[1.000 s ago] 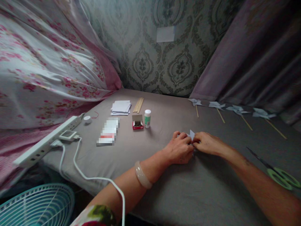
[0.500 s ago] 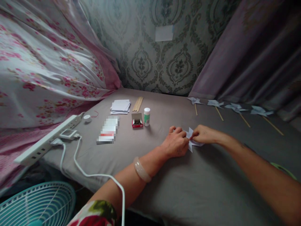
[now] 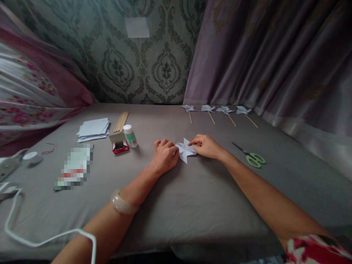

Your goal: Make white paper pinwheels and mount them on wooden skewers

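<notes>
I see the left hand [image 3: 164, 157] pinching the near edge of a folded paper pinwheel head [image 3: 185, 150] lying flat on the worktop [image 3: 198, 205]; the right hand [image 3: 206, 145] presses its far side. No stick attached yet. Four finished pinwheels [image 3: 217, 110] lie behind; sticks [image 3: 121, 121] and paper stack [image 3: 93, 129] remain.
</notes>
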The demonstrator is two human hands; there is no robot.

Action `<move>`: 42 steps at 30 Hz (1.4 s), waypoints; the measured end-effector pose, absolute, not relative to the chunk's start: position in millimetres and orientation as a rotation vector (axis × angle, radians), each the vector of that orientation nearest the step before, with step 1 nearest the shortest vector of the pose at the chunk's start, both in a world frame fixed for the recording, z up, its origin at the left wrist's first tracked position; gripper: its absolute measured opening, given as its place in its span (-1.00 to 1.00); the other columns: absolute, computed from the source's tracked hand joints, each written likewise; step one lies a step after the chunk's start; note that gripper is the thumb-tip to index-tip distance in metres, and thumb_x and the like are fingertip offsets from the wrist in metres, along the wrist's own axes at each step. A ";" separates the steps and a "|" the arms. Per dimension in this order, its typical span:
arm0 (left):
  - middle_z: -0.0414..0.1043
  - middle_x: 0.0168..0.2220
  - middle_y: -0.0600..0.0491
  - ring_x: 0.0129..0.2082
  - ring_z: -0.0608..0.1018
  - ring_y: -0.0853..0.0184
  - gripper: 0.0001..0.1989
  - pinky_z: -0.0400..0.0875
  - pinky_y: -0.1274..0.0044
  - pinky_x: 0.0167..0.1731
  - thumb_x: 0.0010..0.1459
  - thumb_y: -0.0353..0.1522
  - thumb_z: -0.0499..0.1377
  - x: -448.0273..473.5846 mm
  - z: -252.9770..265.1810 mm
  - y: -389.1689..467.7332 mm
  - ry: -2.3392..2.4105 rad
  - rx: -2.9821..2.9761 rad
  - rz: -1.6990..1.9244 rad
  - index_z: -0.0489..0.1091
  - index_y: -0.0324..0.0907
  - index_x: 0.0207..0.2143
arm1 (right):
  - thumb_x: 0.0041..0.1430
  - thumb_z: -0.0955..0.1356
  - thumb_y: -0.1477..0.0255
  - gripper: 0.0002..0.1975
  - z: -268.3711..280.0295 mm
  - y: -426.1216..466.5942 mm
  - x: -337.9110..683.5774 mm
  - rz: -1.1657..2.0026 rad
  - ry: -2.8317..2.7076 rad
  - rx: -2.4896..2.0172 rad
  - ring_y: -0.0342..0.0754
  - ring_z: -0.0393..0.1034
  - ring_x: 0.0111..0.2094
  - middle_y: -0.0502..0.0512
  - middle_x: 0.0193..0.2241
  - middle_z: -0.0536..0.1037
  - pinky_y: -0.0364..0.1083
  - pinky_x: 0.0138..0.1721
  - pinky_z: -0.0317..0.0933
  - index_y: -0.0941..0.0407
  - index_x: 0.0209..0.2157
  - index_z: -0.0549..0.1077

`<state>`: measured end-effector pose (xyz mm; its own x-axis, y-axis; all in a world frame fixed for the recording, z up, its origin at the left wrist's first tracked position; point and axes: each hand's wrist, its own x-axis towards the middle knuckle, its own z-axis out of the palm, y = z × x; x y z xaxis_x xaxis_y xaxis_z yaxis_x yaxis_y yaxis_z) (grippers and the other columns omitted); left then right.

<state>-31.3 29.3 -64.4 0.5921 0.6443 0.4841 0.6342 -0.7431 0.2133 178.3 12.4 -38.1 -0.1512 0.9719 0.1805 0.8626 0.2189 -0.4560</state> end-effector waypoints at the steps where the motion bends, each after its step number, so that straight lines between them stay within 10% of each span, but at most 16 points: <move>1: 0.53 -0.32 0.01 -0.20 0.39 0.22 -0.75 0.05 0.25 -0.05 0.22 -0.34 0.05 -31.3 -63.9 29.0 1.125 2.784 0.850 0.52 -0.10 -0.39 | 0.01 0.28 0.57 -0.68 -40.0 8.7 177.1 0.304 -2.109 -1.671 -0.13 0.36 -0.38 0.10 -0.30 0.55 -0.16 -0.28 0.20 0.13 -0.27 0.62; 13: 0.54 -0.33 0.01 -0.20 0.42 0.22 -0.74 0.06 0.23 -0.05 0.22 -0.33 0.04 -29.4 -62.8 27.4 1.155 2.806 0.789 0.52 -0.11 -0.40 | 0.13 0.26 0.53 -0.70 -37.7 -2.9 158.1 0.158 -2.338 -1.746 -0.06 0.38 -0.16 0.10 -0.23 0.50 -0.14 -0.18 0.19 0.06 -0.20 0.59; 27: 0.51 -0.43 -0.05 -0.27 0.42 0.16 -0.62 0.15 0.27 -0.14 0.11 -0.07 0.14 -23.2 -55.8 17.6 1.382 2.660 0.631 0.43 -0.16 -0.55 | -0.03 0.24 0.62 -0.63 -62.9 -0.7 213.3 0.202 -1.872 -1.729 -0.11 0.37 -0.39 0.10 -0.34 0.52 -0.12 -0.28 0.25 0.17 -0.21 0.55; 42: 0.57 -0.37 -0.01 -0.25 0.46 0.14 -0.84 0.15 0.31 -0.21 0.05 -0.32 0.14 -21.1 -57.5 28.2 1.505 2.512 0.637 0.47 -0.15 -0.49 | -0.02 0.24 0.67 -0.54 -74.8 -21.8 209.6 0.151 -1.948 -1.557 -0.07 0.39 -0.25 0.15 -0.19 0.45 -0.04 -0.14 0.30 0.14 -0.04 0.40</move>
<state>-21.1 28.2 -57.5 0.4085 0.8681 0.2819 0.8067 -0.4879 0.3335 209.6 -21.8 -74.8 -0.1013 0.9111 0.3996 0.8385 0.2943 -0.4586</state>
